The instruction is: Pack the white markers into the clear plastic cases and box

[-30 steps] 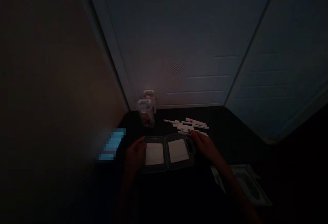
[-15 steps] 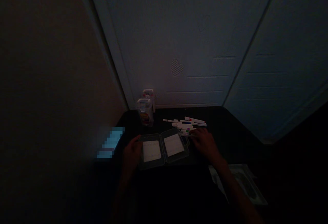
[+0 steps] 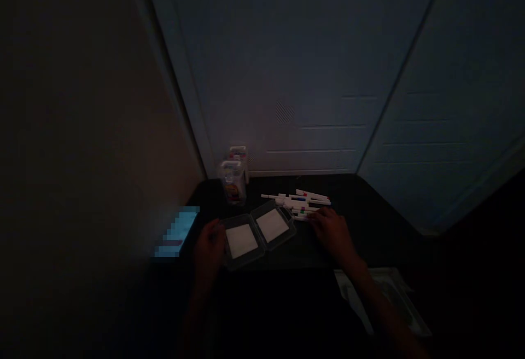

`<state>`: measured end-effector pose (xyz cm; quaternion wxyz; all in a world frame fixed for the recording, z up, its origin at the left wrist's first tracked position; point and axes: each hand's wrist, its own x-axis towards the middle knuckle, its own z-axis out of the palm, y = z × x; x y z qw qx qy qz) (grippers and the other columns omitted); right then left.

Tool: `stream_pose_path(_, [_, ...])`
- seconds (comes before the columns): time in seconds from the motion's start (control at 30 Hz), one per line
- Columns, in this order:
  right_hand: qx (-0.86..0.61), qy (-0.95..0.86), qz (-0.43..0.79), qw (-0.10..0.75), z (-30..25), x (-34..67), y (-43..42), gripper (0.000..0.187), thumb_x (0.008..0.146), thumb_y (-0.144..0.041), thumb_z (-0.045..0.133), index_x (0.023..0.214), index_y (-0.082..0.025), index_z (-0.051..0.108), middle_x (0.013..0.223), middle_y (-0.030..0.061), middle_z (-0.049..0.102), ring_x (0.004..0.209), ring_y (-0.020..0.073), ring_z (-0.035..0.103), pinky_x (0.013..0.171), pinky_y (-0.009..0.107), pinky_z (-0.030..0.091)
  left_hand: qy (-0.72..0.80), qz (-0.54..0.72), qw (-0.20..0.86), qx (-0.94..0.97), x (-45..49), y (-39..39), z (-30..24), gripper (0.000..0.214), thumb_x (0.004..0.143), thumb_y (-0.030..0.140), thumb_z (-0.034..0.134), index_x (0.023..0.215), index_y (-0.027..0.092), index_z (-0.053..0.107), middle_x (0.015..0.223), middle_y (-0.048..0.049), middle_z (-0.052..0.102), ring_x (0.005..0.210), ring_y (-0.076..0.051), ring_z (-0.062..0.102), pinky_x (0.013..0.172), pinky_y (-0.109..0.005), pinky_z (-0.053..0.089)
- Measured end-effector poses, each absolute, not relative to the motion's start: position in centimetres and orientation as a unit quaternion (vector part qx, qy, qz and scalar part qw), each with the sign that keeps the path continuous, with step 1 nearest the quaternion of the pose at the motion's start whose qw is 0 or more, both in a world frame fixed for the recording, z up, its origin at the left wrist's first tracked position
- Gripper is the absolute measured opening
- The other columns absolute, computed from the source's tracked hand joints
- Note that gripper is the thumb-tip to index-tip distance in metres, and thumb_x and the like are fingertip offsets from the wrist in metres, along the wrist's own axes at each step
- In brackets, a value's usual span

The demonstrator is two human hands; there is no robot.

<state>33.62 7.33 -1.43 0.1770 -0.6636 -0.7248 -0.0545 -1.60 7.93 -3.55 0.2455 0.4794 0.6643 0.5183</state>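
In the head view a clear plastic case [image 3: 245, 263] lies opened out like a book, with a white panel in each half. My left hand [image 3: 209, 249] is closed on the case's left edge. Just right of the case, white marker pens [image 3: 301, 204] with coloured bands lie in a loose heap. My right hand [image 3: 333, 233] reaches over from the right, its fingers closed at the near end of the pens, by the one with a green band. The fingertips are dim and partly hidden.
Two clear packs [image 3: 233, 186] with coloured labels stand at the back left of the dark table [image 3: 381, 222], against the wall. A bright pixelated rectangle [image 3: 178, 230] is at the left. Below the table's front edge, a pale flat packet [image 3: 388, 293] lies under my right forearm.
The open case has tilted, its right half shifting left and up, away from my right hand. My right hand has moved slightly right; the pens have barely moved.
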Motion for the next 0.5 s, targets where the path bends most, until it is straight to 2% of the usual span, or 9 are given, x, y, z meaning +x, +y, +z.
stream_pose_path(0.17, [-0.665, -0.722, -0.039, 0.184, -2.5, 34.9, 7.2, 0.022, 0.103, -0.033, 0.055, 0.109, -0.022, 0.073, 0.121, 0.0128, 0.071, 0.114, 0.0306, 0.062, 0.089, 0.042, 0.045, 0.655, 0.526, 0.254, 0.480, -1.9, 8.1, -4.0, 0.051, 0.080, 0.043, 0.065, 0.124, 0.018, 0.068, 0.124, -0.0154, 0.075, 0.116, -0.032, 0.071, 0.100, -0.046, 0.056])
stream_pose_path(0.23, [-0.660, -0.720, -0.011, 0.214, -2.5, 35.5, 7.2, 0.022, 0.102, -0.033, 0.055, 0.103, -0.020, 0.072, 0.116, 0.0136, 0.072, 0.111, 0.0311, 0.063, 0.090, 0.043, 0.046, 0.650, 0.532, 0.248, 0.483, -1.8, 8.0, -4.0, 0.049, 0.079, 0.041, 0.065, 0.123, 0.019, 0.068, 0.125, -0.0147, 0.075, 0.118, -0.032, 0.070, 0.102, -0.046, 0.055])
stream_pose_path(0.37, [-0.603, -0.675, 0.167, 0.391, -1.2, 35.8, 6.7, 0.030, 0.099, -0.046, 0.056, 0.099, -0.020, 0.072, 0.104, 0.0106, 0.075, 0.099, 0.0266, 0.068, 0.088, 0.038, 0.051, 0.644, 0.531, 0.255, 0.489, -1.5, 7.7, -3.4, 0.050, 0.079, 0.042, 0.066, 0.122, 0.017, 0.068, 0.119, -0.0151, 0.076, 0.109, -0.032, 0.074, 0.095, -0.045, 0.058])
stream_pose_path(0.5, [-0.524, -0.547, 0.390, 0.524, 1.5, 33.0, 6.7, 0.044, 0.090, -0.061, 0.065, 0.103, -0.019, 0.074, 0.097, 0.0078, 0.077, 0.086, 0.0225, 0.070, 0.075, 0.033, 0.054, 0.650, 0.525, 0.260, 0.485, -1.4, 7.4, -2.9, 0.050, 0.079, 0.042, 0.066, 0.123, 0.018, 0.067, 0.121, -0.0154, 0.076, 0.106, -0.031, 0.075, 0.092, -0.042, 0.059])
